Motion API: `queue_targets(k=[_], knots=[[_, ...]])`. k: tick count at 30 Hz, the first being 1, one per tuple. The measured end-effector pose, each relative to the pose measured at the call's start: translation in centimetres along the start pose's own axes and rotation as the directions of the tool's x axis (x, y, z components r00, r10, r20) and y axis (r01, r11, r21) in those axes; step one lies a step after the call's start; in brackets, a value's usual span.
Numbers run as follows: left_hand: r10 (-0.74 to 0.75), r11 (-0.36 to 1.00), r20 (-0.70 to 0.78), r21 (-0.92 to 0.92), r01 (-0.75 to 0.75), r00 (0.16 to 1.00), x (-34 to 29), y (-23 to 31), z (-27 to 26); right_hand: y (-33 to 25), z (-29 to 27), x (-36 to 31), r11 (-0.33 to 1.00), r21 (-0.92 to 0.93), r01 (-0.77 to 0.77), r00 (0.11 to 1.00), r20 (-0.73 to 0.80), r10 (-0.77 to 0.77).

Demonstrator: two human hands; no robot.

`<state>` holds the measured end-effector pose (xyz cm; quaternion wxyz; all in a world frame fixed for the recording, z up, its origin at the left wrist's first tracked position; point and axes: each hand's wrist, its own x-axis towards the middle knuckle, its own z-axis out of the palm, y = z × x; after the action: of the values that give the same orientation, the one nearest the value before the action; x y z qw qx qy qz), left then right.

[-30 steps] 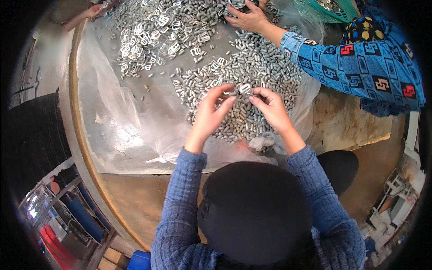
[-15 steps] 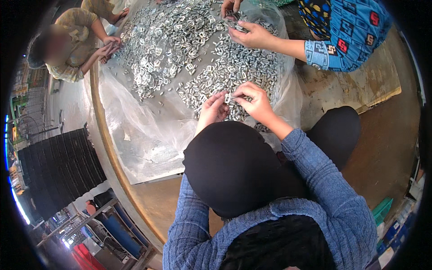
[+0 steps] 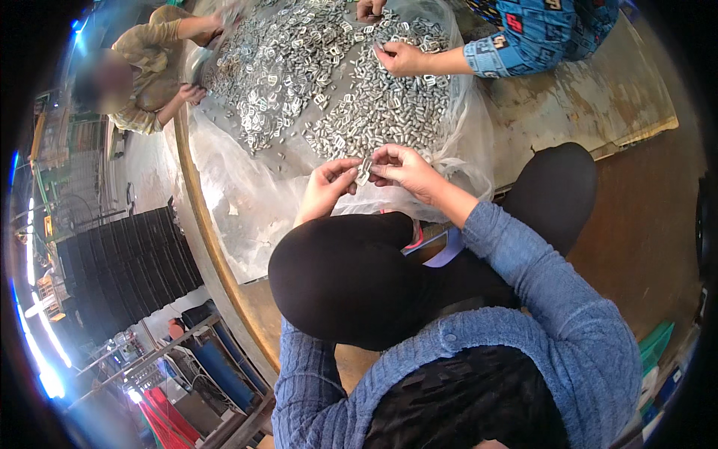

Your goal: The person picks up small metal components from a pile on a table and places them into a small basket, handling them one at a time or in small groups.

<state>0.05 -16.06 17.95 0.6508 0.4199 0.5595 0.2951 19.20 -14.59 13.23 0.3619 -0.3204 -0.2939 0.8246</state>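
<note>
Head view: we see the left hand (image 3: 327, 183) and the right hand (image 3: 407, 172) meeting just above the knees, with a small slotted metal buckle (image 3: 363, 173) between them. Each hand's grip is closed to a pinch, thumb and fingertips drawn together, the left on the buckle's nine o'clock side and the right on its three o'clock side. We find the buckle tilted and raised, at the near edge of the loose metal.

From the hands, we see a heap of small capsule-shaped metal pieces (image 3: 393, 112) spread toward twelve and one o'clock, and a scatter of pale metal buckles (image 3: 277, 86) at eleven. Clear plastic sheeting (image 3: 232, 194) lies rumpled on the counter (image 3: 258, 303) toward nine. At one o'clock we notice a co-worker's hand (image 3: 404, 58) over the heap, below a blue patterned sleeve (image 3: 516, 45); what its grip has, we cannot tell. A person in tan clothing (image 3: 157, 45) leans in at ten o'clock. Beyond the counter, we see a dark ridged stack (image 3: 127, 262) between eight and nine, and red material (image 3: 164, 419) near seven.
</note>
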Motion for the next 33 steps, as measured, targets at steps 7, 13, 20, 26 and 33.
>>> queue_targets(k=[7,13,20,26,33], knots=[[0.060,0.966,0.306,0.221,-0.132,0.950,0.4,5.0,-2.1,-3.7,1.1,-1.6,0.652,-0.642,0.404,0.914,0.244,-0.325],[0.119,0.884,0.515,0.334,-0.327,0.849,1.4,10.1,-1.4,-9.8,5.0,-5.5,0.241,-0.912,0.332,0.896,0.225,-0.383],[0.279,0.794,0.637,0.267,-0.545,0.719,-1.3,14.7,-0.9,-15.2,8.9,-8.2,-0.057,-0.919,0.391,0.869,0.389,-0.306],[0.519,0.676,0.507,0.249,-0.693,0.688,-7.1,17.4,-0.7,-20.8,15.0,-12.6,-0.301,-0.843,0.445,0.819,0.520,-0.244],[0.603,0.615,0.256,0.454,-0.644,0.756,-14.4,17.0,-3.2,-20.1,19.1,-12.1,-0.489,-0.647,0.585,0.679,0.720,-0.141]])
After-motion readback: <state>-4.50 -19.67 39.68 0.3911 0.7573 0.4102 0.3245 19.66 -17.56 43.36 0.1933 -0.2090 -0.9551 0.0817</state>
